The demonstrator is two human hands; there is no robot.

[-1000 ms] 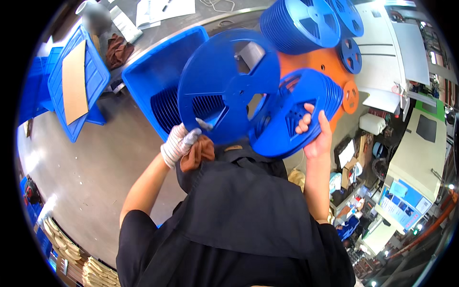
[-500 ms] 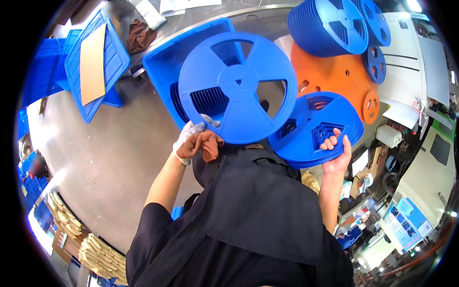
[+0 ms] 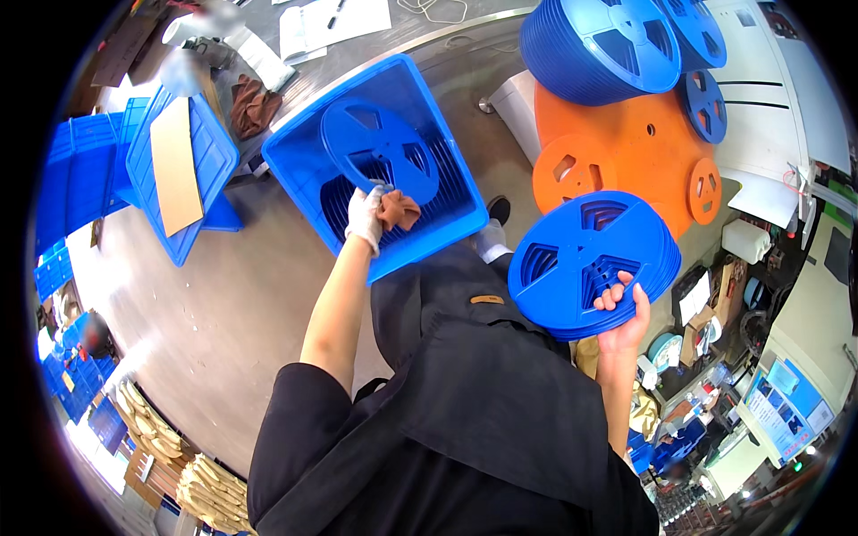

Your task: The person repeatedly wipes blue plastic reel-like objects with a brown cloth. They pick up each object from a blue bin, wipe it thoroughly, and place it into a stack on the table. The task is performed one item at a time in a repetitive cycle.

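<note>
A: Left side?
B: Gloved left hand (image 3: pixel 365 217) clamped on the near edge of a blue reel (image 3: pixel 371 134), brown cloth (image 3: pixel 399 211) bunched alongside. Reel lies far of that hand, tilted within the blue bin's (image 3: pixel 431 248) outline, its seen long axis far-left to near-right. Contact with the row of reels (image 3: pixel 451 192) below: can't tell.
A: Right?
B: Bare right hand (image 3: pixel 626 308) grips the reel stack (image 3: pixel 547 284) by its near-right rim, right of the bin.

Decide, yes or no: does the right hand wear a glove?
No: the right hand gripping the blue reels is bare, while the left hand wears a whitish glove.
</note>
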